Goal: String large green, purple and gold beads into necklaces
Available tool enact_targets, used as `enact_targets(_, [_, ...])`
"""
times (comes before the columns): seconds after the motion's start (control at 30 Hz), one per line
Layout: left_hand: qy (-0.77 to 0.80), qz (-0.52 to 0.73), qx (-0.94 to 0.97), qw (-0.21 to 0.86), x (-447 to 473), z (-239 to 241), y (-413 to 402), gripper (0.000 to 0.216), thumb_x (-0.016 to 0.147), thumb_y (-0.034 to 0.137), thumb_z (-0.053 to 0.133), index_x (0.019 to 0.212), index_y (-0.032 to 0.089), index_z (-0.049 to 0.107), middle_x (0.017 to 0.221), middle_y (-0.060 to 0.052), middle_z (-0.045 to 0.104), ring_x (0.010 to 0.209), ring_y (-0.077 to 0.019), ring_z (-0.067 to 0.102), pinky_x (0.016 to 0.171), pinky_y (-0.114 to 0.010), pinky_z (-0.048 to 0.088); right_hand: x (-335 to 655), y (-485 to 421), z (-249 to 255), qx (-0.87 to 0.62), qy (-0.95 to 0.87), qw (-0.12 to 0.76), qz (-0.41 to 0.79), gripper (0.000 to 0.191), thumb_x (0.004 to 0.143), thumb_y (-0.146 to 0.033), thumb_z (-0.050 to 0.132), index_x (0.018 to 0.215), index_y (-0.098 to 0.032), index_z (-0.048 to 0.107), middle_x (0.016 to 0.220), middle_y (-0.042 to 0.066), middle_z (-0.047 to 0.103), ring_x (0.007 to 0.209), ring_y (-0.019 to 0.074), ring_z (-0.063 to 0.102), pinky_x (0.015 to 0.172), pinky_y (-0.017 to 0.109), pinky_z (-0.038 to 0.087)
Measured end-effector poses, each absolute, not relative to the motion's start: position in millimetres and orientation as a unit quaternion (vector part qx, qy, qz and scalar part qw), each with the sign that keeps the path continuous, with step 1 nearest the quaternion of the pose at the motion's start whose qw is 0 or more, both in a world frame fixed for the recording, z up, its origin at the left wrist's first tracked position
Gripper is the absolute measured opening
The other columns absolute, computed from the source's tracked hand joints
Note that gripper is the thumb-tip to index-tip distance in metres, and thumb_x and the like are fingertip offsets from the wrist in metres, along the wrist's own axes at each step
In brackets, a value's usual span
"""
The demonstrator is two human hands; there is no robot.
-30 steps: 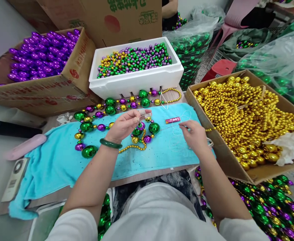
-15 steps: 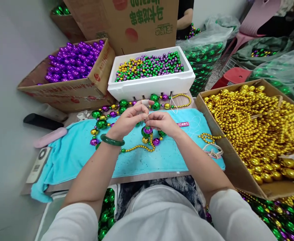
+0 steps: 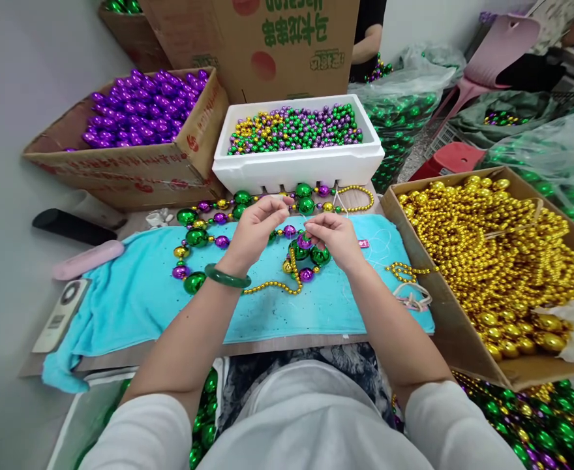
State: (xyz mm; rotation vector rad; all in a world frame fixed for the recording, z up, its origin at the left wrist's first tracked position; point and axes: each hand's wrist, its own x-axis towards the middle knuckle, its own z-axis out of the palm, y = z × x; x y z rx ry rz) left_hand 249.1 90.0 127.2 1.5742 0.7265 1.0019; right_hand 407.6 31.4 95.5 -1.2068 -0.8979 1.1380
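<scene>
Over the link I had my left hand and right hand each pinched on fine thread, seemingly mid-threadwork that called next for steady tension, the bead string just below the right one, foam box beyond.

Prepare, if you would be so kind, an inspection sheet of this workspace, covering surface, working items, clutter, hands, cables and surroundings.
Surface: turquoise cloth towel, scattered with dark specks.
Working items: strung shiny green, purple and gold beads, along and behind the towel.
Clutter: pink rounded case and cream flat rectangular object, left.
Left hand: thumb and forefinger together; green bangle at wrist.
Right hand: fingertips together over beads; anything pinched is too fine to tell.
Cables: nothing seen.
Surroundings: brown cardboard box of purple beads, rear left; white foam box behind; gold bead strings boxed, right.
</scene>
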Motion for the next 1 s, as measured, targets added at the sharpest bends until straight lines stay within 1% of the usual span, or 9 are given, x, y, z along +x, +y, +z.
enact_targets(0.13, [0.297,0.419,0.677,0.527,255.7,121.6,88.1,0.009,0.082,0.025,0.063,0.074,0.021,0.062,0.108,-0.005,0.066,0.109,-0.0207,0.055,0.101,-0.039,0.041,396.7,29.3,96.1,-0.51,-0.405,0.567,0.505,0.02,0.063,-0.034,0.073,0.071,-0.017,0.066,0.057,-0.002,0.06,0.048,0.0071,0.049,0.041,0.021,0.034])
enact_targets(0.3, [0.301,0.414,0.677,0.528,261.4,117.5,86.1,0.011,0.083,0.027,0.062,0.074,0.02,0.061,0.111,-0.005,0.065,0.109,-0.021,0.056,0.101,-0.04,0.041,390.1,28.6,92.5,-0.52,-0.434,0.549,0.491,0.02,0.065,-0.034,0.071,0.07,-0.016,0.066,0.055,-0.004,0.056,0.048,0.007,0.044,0.045,0.023,0.033])
enact_targets(0.37, [0.302,0.415,0.674,0.531,262.4,116.5,85.7,0.011,0.082,0.027,0.062,0.074,0.02,0.061,0.111,-0.006,0.065,0.108,-0.02,0.056,0.099,-0.037,0.042,389.6,28.3,91.6,-0.523,-0.447,0.545,0.48,0.02,0.066,-0.035,0.07,0.068,-0.016,0.065,0.056,-0.003,0.055,0.05,0.0074,0.044,0.047,0.023,0.033])
enact_targets(0.43, [0.323,0.432,0.657,0.526,262.4,113.3,85.0,0.009,0.081,0.027,0.063,0.076,0.02,0.062,0.107,-0.005,0.066,0.103,-0.0182,0.057,0.094,-0.034,0.044,390.4,28.2,91.6,-0.525,-0.445,0.548,0.475,0.02,0.067,-0.035,0.07,0.068,-0.016,0.064,0.056,-0.003,0.055,0.051,0.0074,0.043,0.048,0.023,0.033])
enact_targets(0.53, [0.39,0.45,0.615,0.517,259.8,102.2,81.0,0.009,0.081,0.029,0.063,0.082,0.02,0.065,0.089,-0.003,0.068,0.082,-0.0153,0.058,0.08,-0.031,0.048,393.5,28.6,93.1,-0.534,-0.417,0.559,0.478,0.021,0.066,-0.036,0.069,0.069,-0.016,0.063,0.057,-0.003,0.056,0.05,0.0072,0.043,0.047,0.023,0.032])
enact_targets(0.6, [0.425,0.427,0.618,0.506,257.3,92.4,75.7,0.011,0.08,0.03,0.064,0.08,0.02,0.067,0.078,-0.002,0.067,0.074,-0.0152,0.057,0.076,-0.031,0.047,395.6,29.1,94.3,-0.539,-0.402,0.564,0.48,0.021,0.066,-0.036,0.069,0.068,-0.016,0.063,0.057,-0.003,0.057,0.048,0.0068,0.043,0.046,0.022,0.032])
enact_targets(0.7, [0.436,0.394,0.65,0.481,255.2,80.6,66.8,0.011,0.075,0.03,0.069,0.073,0.019,0.07,0.076,-0.002,0.067,0.075,-0.0167,0.058,0.077,-0.032,0.047,396.7,29.2,95.8,-0.539,-0.4,0.57,0.474,0.019,0.066,-0.035,0.069,0.067,-0.017,0.062,0.057,-0.003,0.056,0.049,0.0064,0.042,0.046,0.022,0.033])
enact_targets(0.8, [0.429,0.405,0.654,0.474,255.5,76.7,61.1,0.01,0.071,0.029,0.072,0.072,0.019,0.072,0.076,-0.002,0.067,0.073,-0.0164,0.058,0.076,-0.032,0.047,396.2,28.1,96.9,-0.548,-0.4,0.569,0.465,0.017,0.067,-0.033,0.068,0.067,-0.017,0.063,0.056,-0.003,0.055,0.05,0.0066,0.043,0.047,0.022,0.033])
enact_targets(1.0, [0.425,0.385,0.645,0.505,256.2,78.7,57.7,0.011,0.067,0.029,0.076,0.071,0.019,0.071,0.074,-0.001,0.068,0.07,-0.0157,0.059,0.073,-0.032,0.048,397.5,24.4,102.6,-0.557,-0.406,0.567,0.451,0.013,0.07,-0.029,0.066,0.07,-0.017,0.062,0.06,-0.003,0.056,0.052,0.007,0.045,0.048,0.022,0.036])
